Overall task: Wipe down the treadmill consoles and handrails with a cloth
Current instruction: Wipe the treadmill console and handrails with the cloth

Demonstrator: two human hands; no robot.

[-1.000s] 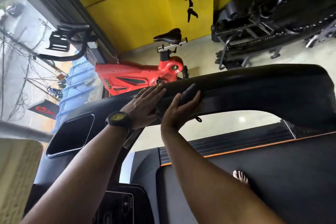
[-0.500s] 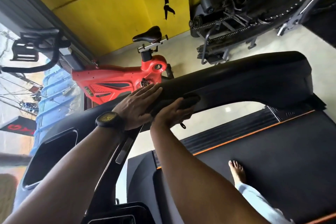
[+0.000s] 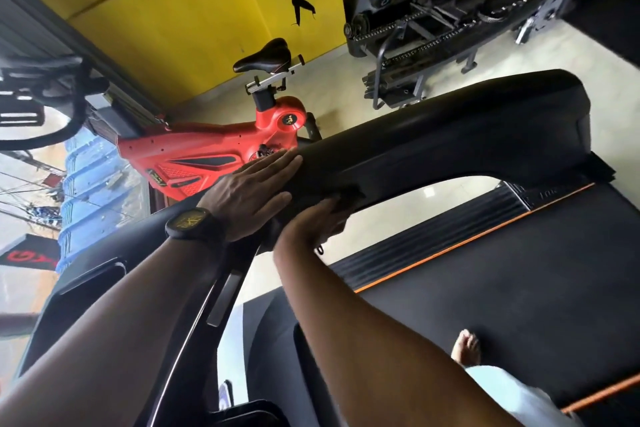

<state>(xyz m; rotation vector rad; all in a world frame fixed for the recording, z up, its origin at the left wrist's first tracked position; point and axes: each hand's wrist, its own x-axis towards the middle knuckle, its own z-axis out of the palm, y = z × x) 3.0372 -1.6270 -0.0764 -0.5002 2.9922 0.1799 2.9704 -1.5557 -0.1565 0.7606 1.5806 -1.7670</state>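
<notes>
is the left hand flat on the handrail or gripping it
Flat: the left hand lies on the handrail, fingers straight, not curled round it.

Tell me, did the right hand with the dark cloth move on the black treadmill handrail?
Yes. The right hand slid the dark cloth down the black treadmill handrail, from its face to its lower edge.

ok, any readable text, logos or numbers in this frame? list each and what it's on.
Banner outside the window: red letters, first looks like "G"; rest unreadable.
Red exercise bike: round gold badge and gold sticker, both too blurred to read.
Wristwatch: gold face markings, unreadable.
Treadmill side rail: faint lettering, too dim to read.
Yellow wall: black painted figure, no text.
</notes>
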